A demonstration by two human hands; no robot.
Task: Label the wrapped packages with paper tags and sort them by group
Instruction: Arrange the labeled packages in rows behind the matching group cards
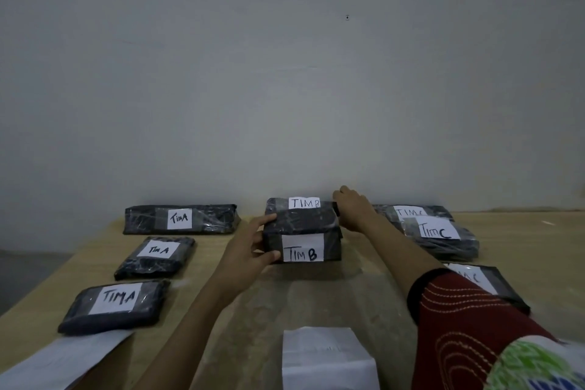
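The table (522, 231) carries three groups of dark wrapped packs, placed here from the front B pack (302, 222) at mid-table. Left of it lie three A packs (155, 258), one behind another. Right of it lie three C packs (440, 237), the far two overlapping and the nearest partly behind the person's sleeve. Just behind it, touching or nearly so, is the rear B pack (278, 203), against the wall. Nearer the person than the front B pack lie paper sheets (326, 355).

Both hands hold the front B pack. The left hand (250, 247) grips its left end, thumb under and fingers over the top edge. The right hand (354, 209) bends over its far right corner, fingertips hidden. Its tag (302, 252) faces the camera, so the pack looks tipped up or raised at the back.

Judged from this, labelling looks done and sorting is nearly finished: this pack is being settled into the B group. Next, it should be laid flat, tag up, beside the rear one, and both hands let go.
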